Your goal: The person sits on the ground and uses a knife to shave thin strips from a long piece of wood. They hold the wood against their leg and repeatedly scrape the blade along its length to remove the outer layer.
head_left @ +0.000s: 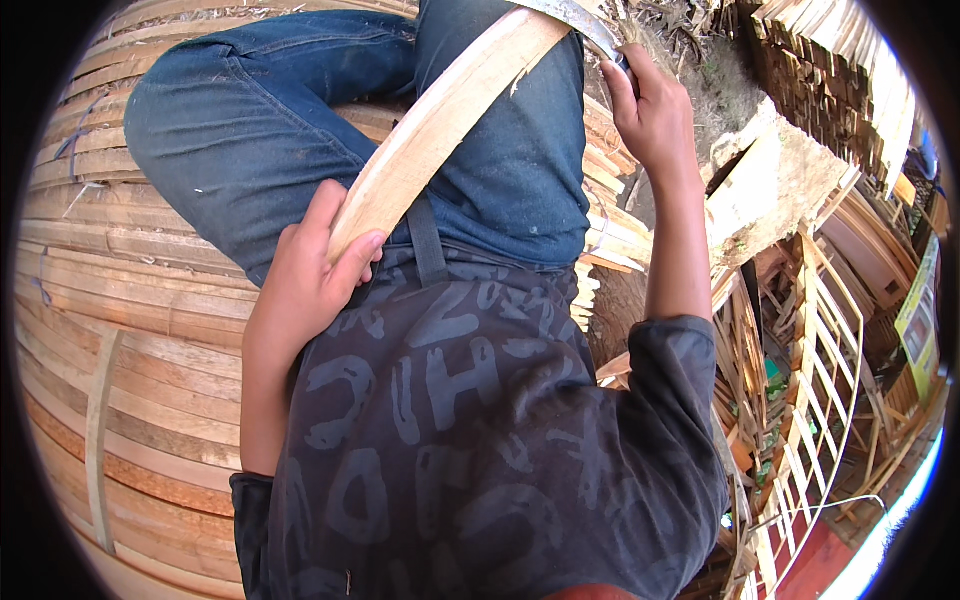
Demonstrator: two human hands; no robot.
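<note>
— What have the fingers got?

— The left hand (305,275) is wrapped shut around the near end of a split wooden strip (440,120), thumb across its pale face, pinning it against the lap so it cannot slide. The right hand (650,110) is closed on the handle of a curved blade (575,22) at the strip's far end.

— Which way does the strip run?

— Its long axis slants from the left fingers up and away toward the right fingers, across the blue jeans (250,120). I judge that slant keeps the edge working away from the body.

— And around the hands?

— Stacked wooden slats (130,300) beyond the left hand; slatted wooden frames (820,360) below the right.
</note>
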